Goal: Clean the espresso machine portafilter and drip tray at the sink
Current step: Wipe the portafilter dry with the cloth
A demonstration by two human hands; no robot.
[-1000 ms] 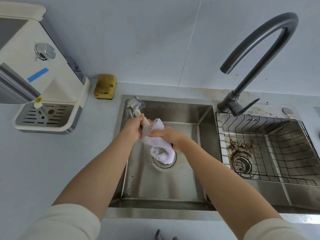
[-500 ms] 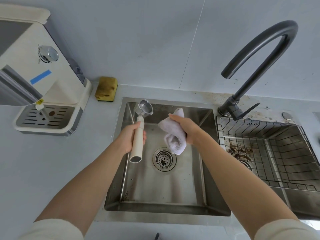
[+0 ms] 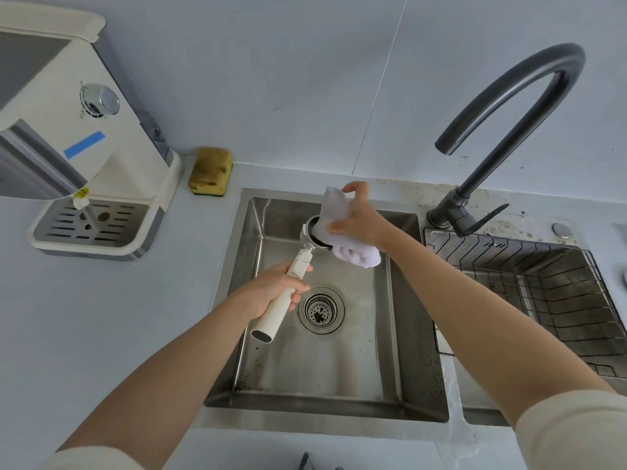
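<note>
My left hand (image 3: 268,291) grips the white handle of the portafilter (image 3: 281,300) over the left sink basin (image 3: 322,361). The metal basket end (image 3: 310,234) points up and away. My right hand (image 3: 359,218) holds a white cloth (image 3: 342,232) and presses it into the basket's mouth. Part of the cloth hangs down on the right of the basket. At far left, the drip tray (image 3: 91,225) with its slotted grate sits in the base of the cream espresso machine (image 3: 84,130).
A dark curved faucet (image 3: 509,106) rises at the right. The right basin holds a wire rack (image 3: 529,283) and brown stains. A yellow sponge (image 3: 211,171) lies on the counter behind the sink. The drain strainer (image 3: 321,310) sits below the portafilter.
My right hand took the cloth off the handle and brought it up into the basket. My left hand turned the portafilter so the handle points toward me.
</note>
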